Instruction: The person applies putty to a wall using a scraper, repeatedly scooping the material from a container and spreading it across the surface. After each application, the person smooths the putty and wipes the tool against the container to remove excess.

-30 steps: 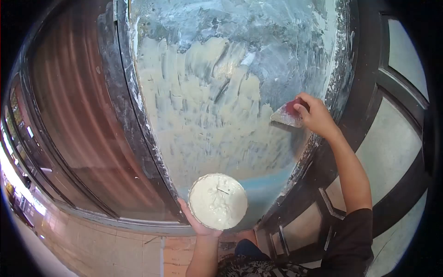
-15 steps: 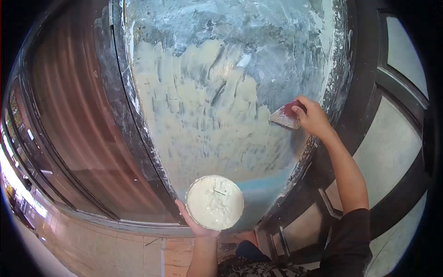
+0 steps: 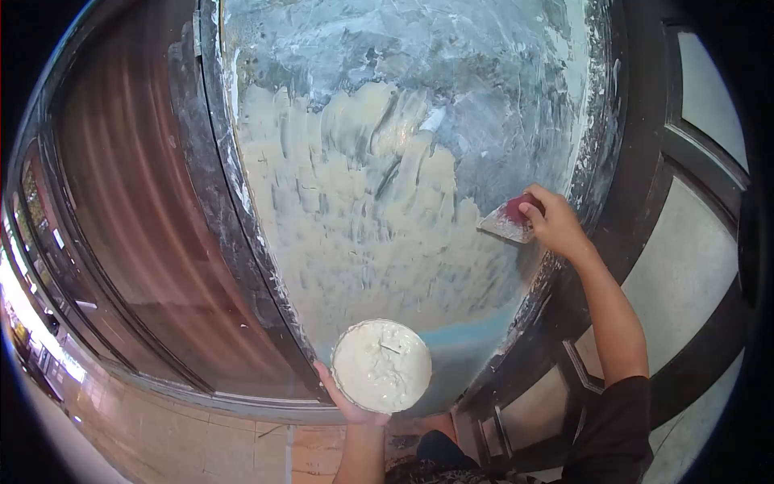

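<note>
While the fingers of the right hand (image 3: pixel 558 227) are closed on the dark red upper part of a putty scraper (image 3: pixel 508 223), with the thumb pressed on its near face, its whitish, smeared blade lies at the wall panel (image 3: pixel 363 189), near the panel's right border. The left hand (image 3: pixel 352 405) grasps a round tub of off-white putty (image 3: pixel 381 365) from beneath, its thumb up along the left side. A small, thin stick-like piece (image 3: pixel 390 348) sits in the putty, perhaps a splinter, though it is too small to be sure.

The tub stands in front of the panel's lower part and hides some of it, including part of a pale blue band (image 3: pixel 472 329). Cream putty in uneven strokes covers the middle of the panel; mottled grey-blue shows above. Dark, paint-flecked frame edges run down both sides, close to the scraper on the right. Beyond the left edge, a reddish-brown curtain (image 3: pixel 153 185) shows behind glass; to the right is dark framework with pale panes (image 3: pixel 685 234). Below are floor tiles (image 3: pixel 185 431), a brownish sheet (image 3: pixel 316 452) and a dark-clothed knee (image 3: pixel 439 448). A dark sleeve (image 3: pixel 610 427) covers the upper right arm.
</note>
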{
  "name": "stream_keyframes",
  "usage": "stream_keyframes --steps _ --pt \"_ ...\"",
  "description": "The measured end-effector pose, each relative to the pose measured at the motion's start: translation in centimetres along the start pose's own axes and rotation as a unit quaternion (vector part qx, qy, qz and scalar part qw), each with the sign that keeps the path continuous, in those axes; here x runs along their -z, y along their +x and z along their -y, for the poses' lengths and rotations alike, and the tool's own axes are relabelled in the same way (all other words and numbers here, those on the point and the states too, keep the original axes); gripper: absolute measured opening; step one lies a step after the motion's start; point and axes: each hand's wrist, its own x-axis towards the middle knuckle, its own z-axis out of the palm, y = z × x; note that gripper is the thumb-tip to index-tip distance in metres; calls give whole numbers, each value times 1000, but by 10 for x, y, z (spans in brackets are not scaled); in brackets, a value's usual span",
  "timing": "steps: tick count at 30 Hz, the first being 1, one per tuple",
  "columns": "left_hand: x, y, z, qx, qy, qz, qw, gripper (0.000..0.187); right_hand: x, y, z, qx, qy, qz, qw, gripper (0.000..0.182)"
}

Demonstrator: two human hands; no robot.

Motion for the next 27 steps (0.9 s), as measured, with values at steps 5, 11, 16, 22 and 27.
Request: stream_keyframes --steps 5,11,16,22,27 --pt "-3 -1 -2 -16 17 -12 1000 97 -6 4 0 22 -37 -26 999 16" --pt "-6 -5 -4 -10 28 -27 999 96 0 7 -6 18 6 -46 999 17" --pt "-3 -8 -8 2 19 17 1000 96 -13 -2 -7 25 -30 -20 999 18" --pt "-13 -14 -11 7 -35 -3 999 96 2 9 -12 -17 23 -62 998 19" --pt "-6 -14 -11 15 9 37 999 96 -11 -9 -8 -3 10 -5 1000 17"
